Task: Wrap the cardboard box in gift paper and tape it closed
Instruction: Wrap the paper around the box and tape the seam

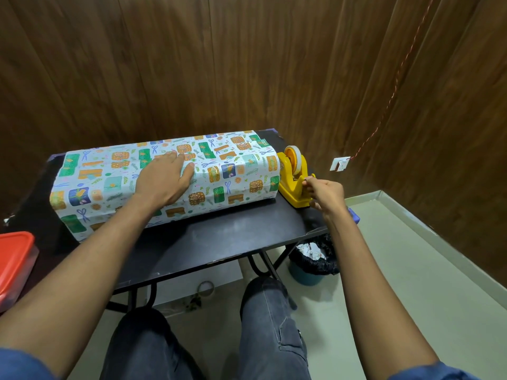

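lying lengthwise on the table point(225, 242), the wrapped box point(236, 171) is pinned by the flat, released left hand point(164, 179) so the paper stays put, while the right hand point(325, 192) pinches tape at the dispenser point(295, 174) just beside it.

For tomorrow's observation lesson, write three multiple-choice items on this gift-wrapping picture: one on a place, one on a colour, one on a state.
1. Where does the tape dispenser stand?
A. right of the wrapped box
B. on the box
C. on the floor

2. What colour is the dispenser?
A. red
B. yellow
C. blue

3. What is the left hand doing?
A. holding scissors
B. hanging idle
C. resting flat on the box

Key: 1 A, it stands on the black table at the box's right end; 2 B, its body is yellow; 3 C, its fingers lie spread on the paper, while the right hand pinches at the dispenser's cutter end.
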